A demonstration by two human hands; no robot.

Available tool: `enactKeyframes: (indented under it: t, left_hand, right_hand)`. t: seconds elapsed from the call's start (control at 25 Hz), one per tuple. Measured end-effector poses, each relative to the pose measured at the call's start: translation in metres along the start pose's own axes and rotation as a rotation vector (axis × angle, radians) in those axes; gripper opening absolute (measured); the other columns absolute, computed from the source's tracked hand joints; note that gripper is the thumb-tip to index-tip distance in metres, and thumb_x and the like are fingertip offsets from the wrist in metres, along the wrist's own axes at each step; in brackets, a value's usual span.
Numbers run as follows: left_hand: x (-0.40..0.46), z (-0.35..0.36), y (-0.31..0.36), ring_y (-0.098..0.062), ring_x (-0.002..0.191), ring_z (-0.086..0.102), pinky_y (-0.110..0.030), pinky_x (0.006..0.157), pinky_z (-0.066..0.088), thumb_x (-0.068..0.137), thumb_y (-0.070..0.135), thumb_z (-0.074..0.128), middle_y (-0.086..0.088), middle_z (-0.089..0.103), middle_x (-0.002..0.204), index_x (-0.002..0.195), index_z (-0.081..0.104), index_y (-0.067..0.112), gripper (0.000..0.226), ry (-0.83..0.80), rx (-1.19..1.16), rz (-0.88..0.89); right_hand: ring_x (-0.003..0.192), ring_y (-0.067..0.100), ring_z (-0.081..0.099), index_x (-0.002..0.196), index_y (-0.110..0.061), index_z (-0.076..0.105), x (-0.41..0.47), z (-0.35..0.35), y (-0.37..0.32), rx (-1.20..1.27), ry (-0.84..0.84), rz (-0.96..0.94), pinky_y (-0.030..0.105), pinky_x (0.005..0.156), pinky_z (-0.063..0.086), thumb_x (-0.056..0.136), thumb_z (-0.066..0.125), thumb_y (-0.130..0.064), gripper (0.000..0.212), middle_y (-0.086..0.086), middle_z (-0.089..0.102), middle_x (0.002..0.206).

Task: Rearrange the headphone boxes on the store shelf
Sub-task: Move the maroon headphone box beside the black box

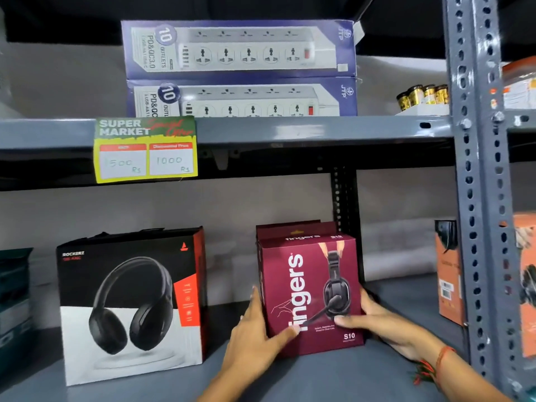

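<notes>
A maroon headphone box (304, 274) marked "fingers S10" stands upright on the lower grey shelf (319, 381), with a second maroon box (290, 226) right behind it. My left hand (255, 335) presses its left side, thumb across the front. My right hand (380, 320) grips its right side, thumb on the front. A larger black, white and red Rockerz headphone box (130, 303) stands to the left, apart from my hands.
Two purple power-strip boxes (240, 50) are stacked on the upper shelf above a yellow price tag (146, 149). Small gold-lidded jars (423, 95) sit at upper right. An orange box (448, 274) stands by the perforated grey upright (478, 198). A dark teal box (14, 291) is at far left.
</notes>
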State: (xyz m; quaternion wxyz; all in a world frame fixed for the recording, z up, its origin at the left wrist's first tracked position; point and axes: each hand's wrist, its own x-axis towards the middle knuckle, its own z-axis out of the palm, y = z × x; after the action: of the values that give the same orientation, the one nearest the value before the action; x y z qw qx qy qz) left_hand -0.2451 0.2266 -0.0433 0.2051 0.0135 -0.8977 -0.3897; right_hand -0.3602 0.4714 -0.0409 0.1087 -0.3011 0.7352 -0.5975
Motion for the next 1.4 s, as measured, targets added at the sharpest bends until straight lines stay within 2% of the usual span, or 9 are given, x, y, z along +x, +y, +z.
enactKeyframes:
  t: [0.12,0.36,0.52,0.84,0.96,1.04,1.16,1.28,1.4]
  left_hand:
    - [0.022,0.0,-0.013,-0.012,0.133,0.056,-0.044,0.117,0.038,0.038,0.082,0.083,0.019,0.061,0.139,0.157,0.01,0.036,0.147,-0.161,-0.063,-0.119]
    - [0.041,0.0,-0.025,0.001,0.11,0.069,-0.032,0.107,0.051,0.051,0.038,0.101,0.021,0.074,0.117,0.145,0.035,0.037,0.115,-0.335,-0.32,-0.116]
    - [0.04,0.003,-0.022,0.003,0.105,0.07,-0.031,0.105,0.052,0.043,0.048,0.101,0.024,0.075,0.111,0.136,0.047,0.039,0.108,-0.247,-0.296,-0.109]
    - [0.012,0.012,-0.011,-0.004,0.127,0.058,-0.051,0.124,0.021,0.036,0.075,0.089,0.029,0.069,0.121,0.115,0.046,0.058,0.091,-0.213,-0.137,-0.082]
    - [0.011,0.013,-0.007,-0.006,0.129,0.057,-0.052,0.123,0.022,0.035,0.074,0.09,0.029,0.07,0.119,0.116,0.046,0.058,0.094,-0.22,-0.181,-0.096]
    - [0.003,0.008,-0.002,-0.016,0.141,0.047,-0.055,0.125,0.014,0.034,0.077,0.088,0.021,0.063,0.137,0.129,0.04,0.058,0.109,-0.173,-0.181,-0.1]
    - [-0.017,-0.011,0.011,-0.029,0.156,0.006,-0.053,0.126,0.008,0.037,0.089,0.074,0.004,0.018,0.168,0.161,0.002,0.028,0.156,-0.046,-0.112,-0.075]
    - [-0.046,-0.046,0.015,-0.014,0.156,0.011,-0.045,0.124,0.025,0.053,0.094,0.057,0.015,0.012,0.168,0.16,0.001,0.035,0.135,0.283,-0.075,0.211]
    - [-0.062,-0.095,-0.005,-0.003,0.155,0.01,-0.032,0.124,0.018,0.074,0.08,0.057,0.02,0.012,0.167,0.157,0.006,0.039,0.106,0.549,-0.01,0.434]
  right_hand:
    - [0.129,0.012,0.056,0.149,-0.027,0.036,0.01,-0.005,0.004,-0.032,-0.079,0.086,0.039,0.115,0.038,0.057,0.096,-0.022,0.11,-0.007,0.061,0.139]
    - [0.121,0.016,0.064,0.136,-0.019,0.054,0.031,-0.007,0.001,-0.006,-0.136,0.106,0.039,0.111,0.043,0.061,0.09,-0.003,0.085,-0.002,0.071,0.127]
    - [0.121,0.015,0.064,0.134,-0.022,0.056,0.03,-0.008,0.001,-0.032,-0.101,0.064,0.041,0.111,0.044,0.059,0.093,-0.009,0.084,-0.002,0.071,0.127]
    - [0.119,0.016,0.065,0.133,-0.02,0.055,-0.009,-0.009,-0.006,-0.052,-0.075,0.031,0.037,0.108,0.047,0.064,0.088,0.001,0.08,0.0,0.071,0.126]
    - [0.121,0.014,0.063,0.14,-0.02,0.049,-0.015,-0.007,-0.006,-0.077,-0.046,0.024,0.041,0.11,0.045,0.059,0.094,-0.008,0.094,-0.003,0.07,0.128]
    - [0.122,0.008,0.061,0.151,-0.026,0.033,-0.026,0.002,-0.013,-0.113,0.024,-0.01,0.039,0.11,0.045,0.054,0.098,-0.018,0.117,-0.009,0.063,0.135]
    - [0.119,-0.003,0.052,0.156,-0.037,0.007,-0.047,0.022,-0.04,-0.079,0.367,-0.147,0.026,0.1,0.044,0.063,0.093,-0.018,0.128,-0.019,0.041,0.143]
    - [0.146,0.01,0.024,0.156,-0.039,0.007,-0.066,0.062,-0.07,-0.265,0.786,-0.37,0.039,0.115,0.026,0.06,0.088,-0.038,0.126,-0.011,0.021,0.161]
    - [0.15,0.002,0.011,0.156,-0.033,0.015,-0.064,0.126,-0.093,-0.446,0.814,-0.643,0.024,0.117,0.013,0.063,0.085,-0.043,0.117,-0.02,0.015,0.161]
